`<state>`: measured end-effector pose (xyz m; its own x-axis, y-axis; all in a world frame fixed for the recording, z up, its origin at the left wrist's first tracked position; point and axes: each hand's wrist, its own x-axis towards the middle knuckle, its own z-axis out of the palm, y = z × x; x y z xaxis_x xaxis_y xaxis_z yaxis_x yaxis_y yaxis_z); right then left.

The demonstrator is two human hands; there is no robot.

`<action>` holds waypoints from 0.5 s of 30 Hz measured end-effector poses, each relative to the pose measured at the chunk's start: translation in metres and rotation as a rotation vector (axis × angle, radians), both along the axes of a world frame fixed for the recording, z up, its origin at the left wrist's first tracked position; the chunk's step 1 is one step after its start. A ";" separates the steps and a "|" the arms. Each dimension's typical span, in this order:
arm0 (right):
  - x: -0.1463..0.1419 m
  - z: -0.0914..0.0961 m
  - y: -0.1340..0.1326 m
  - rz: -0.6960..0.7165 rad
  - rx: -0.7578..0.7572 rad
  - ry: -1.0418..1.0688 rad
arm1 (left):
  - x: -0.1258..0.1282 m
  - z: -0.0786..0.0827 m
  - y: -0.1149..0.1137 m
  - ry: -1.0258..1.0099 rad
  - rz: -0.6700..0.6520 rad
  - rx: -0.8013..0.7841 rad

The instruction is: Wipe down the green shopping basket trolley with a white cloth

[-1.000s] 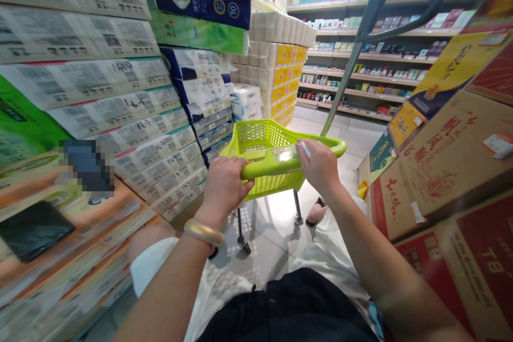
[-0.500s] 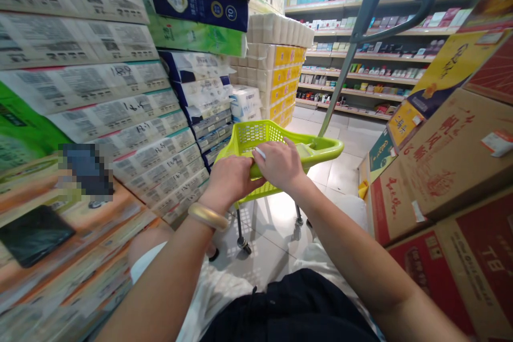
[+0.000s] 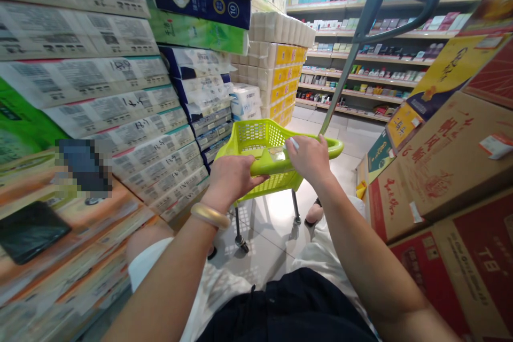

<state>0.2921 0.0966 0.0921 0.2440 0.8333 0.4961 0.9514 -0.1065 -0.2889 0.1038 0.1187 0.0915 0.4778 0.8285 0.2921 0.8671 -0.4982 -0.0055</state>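
Observation:
A lime-green shopping cart [image 3: 260, 128] with a perforated plastic basket stands in front of me on thin legs with casters. My left hand [image 3: 231, 177] is closed round the left part of its green handle bar [image 3: 273, 166], thumb underneath. Further right along the bar, my right hand [image 3: 309, 157] is curled over it, fingers mostly hidden on the far side. A small white item [image 3: 294, 143] shows at the fingers of that hand; I cannot tell what it is. Between the hands, a clear panel is visible on the bar. A gold bangle [image 3: 210, 216] circles my left wrist.
Stacked tissue packs [image 3: 132, 83] rise on the left, with a dark phone [image 3: 36, 232] lying on orange packs [image 3: 120, 203]. Cardboard cartons [image 3: 452, 144] line the right. Beyond the cart rises a grey pole with a looped handle [image 3: 360, 16]. Stocked shelves [image 3: 372, 56] span the back.
My right hand has slid right along the cart's handle, away from my left hand, which stays in place. More of the bar between them now shows.

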 end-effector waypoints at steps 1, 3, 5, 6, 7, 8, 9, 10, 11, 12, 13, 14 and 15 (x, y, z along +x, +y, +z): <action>-0.008 0.001 0.000 0.030 -0.003 0.000 | 0.000 -0.001 0.000 0.000 0.003 0.002; -0.027 0.004 0.002 0.099 -0.014 -0.002 | 0.000 -0.002 0.001 0.002 0.010 0.009; -0.044 0.007 0.004 0.152 -0.030 -0.008 | -0.001 -0.003 0.002 0.005 0.012 0.012; -0.050 0.008 0.005 0.168 -0.037 -0.010 | -0.002 -0.003 0.002 0.006 0.014 0.013; -0.053 0.009 0.006 0.174 -0.040 -0.006 | -0.003 -0.004 0.003 0.006 0.018 0.014; -0.053 0.008 0.006 0.169 -0.038 0.003 | -0.005 -0.004 0.004 0.005 0.024 0.015; -0.050 0.007 0.005 0.153 -0.030 0.017 | -0.006 -0.004 0.005 0.002 0.028 0.015; -0.045 0.006 0.004 0.129 -0.017 0.031 | -0.008 -0.004 0.005 -0.004 0.031 0.014; -0.038 0.003 0.003 0.097 0.001 0.045 | -0.009 -0.004 0.006 -0.012 0.032 0.013; -0.029 0.001 0.002 0.061 0.021 0.057 | -0.011 -0.003 0.006 -0.019 0.031 0.009; -0.019 -0.002 0.000 0.026 0.038 0.069 | -0.012 -0.002 0.007 -0.023 0.031 0.005; -0.010 -0.004 -0.001 -0.005 0.048 0.081 | -0.014 -0.001 0.007 -0.023 0.032 0.000; -0.002 -0.006 -0.001 -0.030 0.052 0.092 | -0.014 -0.001 0.008 -0.019 0.033 -0.003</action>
<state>0.2901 0.0953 0.0856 0.3150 0.7985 0.5130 0.9171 -0.1171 -0.3810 0.0894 0.1262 0.0909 0.4448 0.8446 0.2979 0.8829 -0.4694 0.0125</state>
